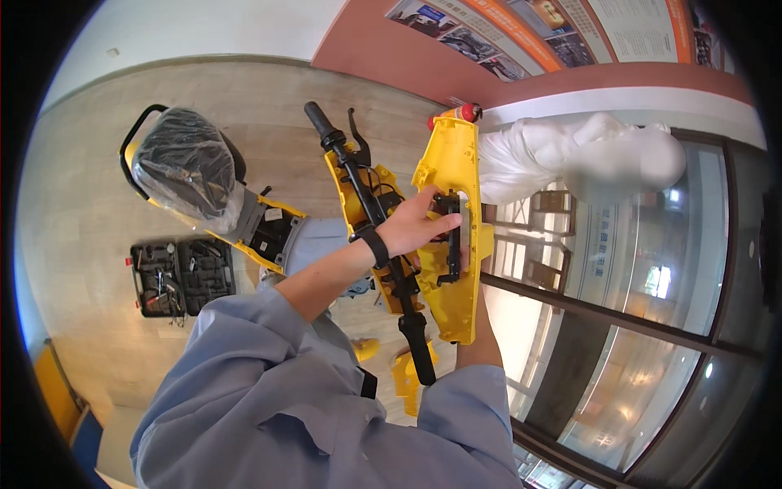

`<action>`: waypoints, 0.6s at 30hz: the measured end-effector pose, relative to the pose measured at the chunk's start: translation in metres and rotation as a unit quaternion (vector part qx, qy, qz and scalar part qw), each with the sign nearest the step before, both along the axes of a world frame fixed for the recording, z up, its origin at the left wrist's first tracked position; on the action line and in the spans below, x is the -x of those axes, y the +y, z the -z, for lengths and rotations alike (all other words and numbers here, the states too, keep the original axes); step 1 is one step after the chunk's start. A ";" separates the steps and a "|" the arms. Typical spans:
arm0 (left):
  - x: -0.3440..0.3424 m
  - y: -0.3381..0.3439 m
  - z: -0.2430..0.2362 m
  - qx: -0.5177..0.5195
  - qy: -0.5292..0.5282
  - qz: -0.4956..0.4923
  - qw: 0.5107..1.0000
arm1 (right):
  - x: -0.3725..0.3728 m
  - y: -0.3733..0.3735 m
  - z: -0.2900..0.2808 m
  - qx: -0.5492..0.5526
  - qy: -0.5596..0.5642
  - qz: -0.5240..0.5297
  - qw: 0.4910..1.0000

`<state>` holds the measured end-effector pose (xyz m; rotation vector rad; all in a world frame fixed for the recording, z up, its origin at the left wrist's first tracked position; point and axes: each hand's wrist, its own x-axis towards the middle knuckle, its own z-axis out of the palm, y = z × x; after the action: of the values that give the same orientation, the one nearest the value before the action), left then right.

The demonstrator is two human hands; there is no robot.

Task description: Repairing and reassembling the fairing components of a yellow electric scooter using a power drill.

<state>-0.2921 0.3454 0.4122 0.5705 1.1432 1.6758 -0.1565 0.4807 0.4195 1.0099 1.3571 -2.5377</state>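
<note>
My left hand (414, 226) reaches over a black handlebar (376, 208) and grips a black bracket (453, 244) on the inner side of a yellow body panel (456, 163). Its thumb lies across the bracket. The panel stands just ahead of the bar, apart from the scooter's yellow front housing (349, 200). Behind the panel goes my right forearm (481, 332); the panel hides most of that hand, so its fingers cannot be made out. A brake lever (357, 134) and dark cables (381, 181) sit by the bar.
At left are a plastic-wrapped seat (187, 167) and an opened black tool case (205, 273) on the floor. More yellow parts (405, 381) lie below the handlebar. Ahead stand a red fire extinguisher (464, 114), a white statue (562, 155) and a glass partition (643, 244).
</note>
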 end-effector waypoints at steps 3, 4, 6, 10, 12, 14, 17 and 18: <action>0.001 -0.011 -0.021 0.013 -0.025 0.006 1.000 | 0.002 -0.001 0.001 -0.004 -0.007 0.000 1.000; 0.003 -0.014 -0.029 0.036 -0.036 0.030 0.998 | 0.002 0.001 0.002 -0.006 -0.009 0.002 1.000; -0.006 -0.008 -0.015 0.010 -0.003 -0.012 1.000 | 0.003 0.001 0.001 -0.009 -0.011 0.003 1.000; -0.015 -0.002 -0.006 -0.022 0.074 -0.078 0.994 | 0.005 0.004 0.000 -0.015 -0.012 0.012 1.000; -0.017 -0.002 -0.005 -0.040 0.078 -0.094 0.992 | 0.006 0.005 0.000 -0.017 -0.011 0.018 1.000; -0.015 -0.005 -0.003 -0.020 0.083 -0.100 0.991 | 0.006 0.006 -0.003 -0.021 -0.007 0.026 0.999; -0.005 -0.012 -0.005 -0.024 -0.247 -0.027 0.968 | 0.003 0.010 -0.008 -0.031 0.002 0.048 0.998; 0.005 -0.020 -0.015 -0.002 -0.330 -0.008 0.944 | -0.001 0.013 -0.011 -0.037 0.007 0.060 0.997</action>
<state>-0.2970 0.3251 0.4268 -0.0205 0.6492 1.6925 -0.1558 0.4940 0.4305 1.1222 1.4460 -2.6018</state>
